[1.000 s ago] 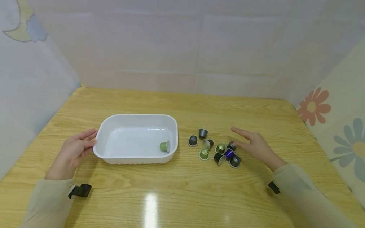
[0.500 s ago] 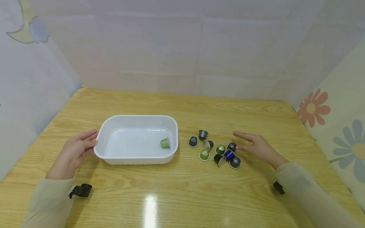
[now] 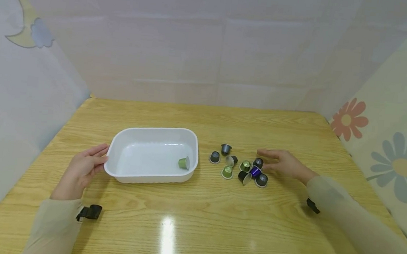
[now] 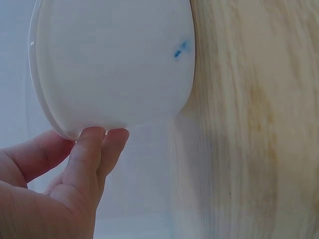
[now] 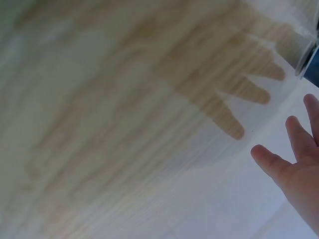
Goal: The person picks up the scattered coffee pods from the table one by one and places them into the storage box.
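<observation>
My left hand (image 3: pixel 82 169) pinches the left end of a white plastic tray (image 3: pixel 148 177), thumb at the rim and fingers against the outer wall, as the left wrist view shows. Inside the tray, a green coffee capsule (image 3: pixel 183 163) lies on its side near the right end. To the right of the tray several more capsules are clustered. My right hand (image 3: pixel 284 163) holds nothing, its fingers extended, with fingertips right beside a dark capsule (image 3: pixel 258 162) at the cluster's right edge. A blue capsule (image 3: pixel 255 172) and a black capsule (image 3: pixel 261 180) stand close to it.
Two green capsules, one a bright green capsule (image 3: pixel 227 171), and a tipped black capsule (image 3: pixel 244 177) lie in the same group. A grey capsule (image 3: pixel 226 148) is toward the back. The wooden table (image 3: pixel 216 225) meets printed fabric walls at the back and sides.
My right hand shifts slightly right, then back, and its fingers draw a little closer together beside the dark capsule. My left hand, the tray and the capsules stay in place.
</observation>
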The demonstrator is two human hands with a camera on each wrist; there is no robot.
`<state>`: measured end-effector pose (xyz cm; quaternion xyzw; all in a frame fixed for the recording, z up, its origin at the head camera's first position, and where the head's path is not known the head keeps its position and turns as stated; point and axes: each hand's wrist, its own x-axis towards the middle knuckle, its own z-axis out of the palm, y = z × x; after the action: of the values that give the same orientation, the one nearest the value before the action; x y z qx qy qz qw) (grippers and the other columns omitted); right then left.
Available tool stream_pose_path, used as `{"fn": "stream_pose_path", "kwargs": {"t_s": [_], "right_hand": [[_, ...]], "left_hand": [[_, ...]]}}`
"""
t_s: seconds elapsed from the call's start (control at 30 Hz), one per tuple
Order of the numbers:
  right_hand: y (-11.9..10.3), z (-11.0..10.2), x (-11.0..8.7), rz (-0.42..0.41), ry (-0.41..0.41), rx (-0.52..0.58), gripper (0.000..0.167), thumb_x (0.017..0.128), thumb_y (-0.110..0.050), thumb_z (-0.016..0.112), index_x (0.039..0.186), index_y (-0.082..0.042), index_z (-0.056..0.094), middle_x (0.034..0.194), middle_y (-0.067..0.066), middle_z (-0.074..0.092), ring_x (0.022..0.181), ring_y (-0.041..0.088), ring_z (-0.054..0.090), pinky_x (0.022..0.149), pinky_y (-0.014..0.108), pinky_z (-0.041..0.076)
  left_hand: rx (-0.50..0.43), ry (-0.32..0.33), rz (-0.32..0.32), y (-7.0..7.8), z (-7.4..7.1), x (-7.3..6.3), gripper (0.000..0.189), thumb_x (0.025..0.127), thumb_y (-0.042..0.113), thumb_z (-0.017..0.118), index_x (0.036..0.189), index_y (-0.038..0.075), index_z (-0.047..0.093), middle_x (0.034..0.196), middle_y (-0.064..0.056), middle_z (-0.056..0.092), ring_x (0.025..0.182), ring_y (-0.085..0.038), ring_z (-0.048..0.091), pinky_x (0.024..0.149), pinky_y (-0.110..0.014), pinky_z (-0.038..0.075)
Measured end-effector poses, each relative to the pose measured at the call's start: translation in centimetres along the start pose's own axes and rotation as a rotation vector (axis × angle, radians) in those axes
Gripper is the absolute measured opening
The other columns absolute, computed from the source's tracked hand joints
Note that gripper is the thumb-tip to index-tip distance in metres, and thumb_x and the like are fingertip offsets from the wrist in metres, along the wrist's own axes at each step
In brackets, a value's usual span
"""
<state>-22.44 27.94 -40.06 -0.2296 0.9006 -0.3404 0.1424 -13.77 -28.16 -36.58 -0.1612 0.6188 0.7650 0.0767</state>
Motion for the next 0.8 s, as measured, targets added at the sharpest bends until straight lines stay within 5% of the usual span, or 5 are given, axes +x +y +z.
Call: {"fn": "stream_pose_path", "kwargs": {"t_s": [0.8], "right_hand": [[0.8, 0.3, 1.3, 0.009, -0.047, -0.020, 0.047, 0.088, -0.009, 0.071, 0.132, 0.001, 0.058, 0.140, 0.028, 0.045, 0.135, 0.048, 0.030, 0.109, 0.061, 0.023]], "left_hand": [[0.049, 0.007, 0.007, 0.0, 0.0, -0.1, 0.066, 0.097, -0.008, 0.049, 0.152, -0.005, 0.014, 0.088, 0.023, 0.064, 0.081, 0.002, 0.065, 0.071, -0.019, 0.055]]}}
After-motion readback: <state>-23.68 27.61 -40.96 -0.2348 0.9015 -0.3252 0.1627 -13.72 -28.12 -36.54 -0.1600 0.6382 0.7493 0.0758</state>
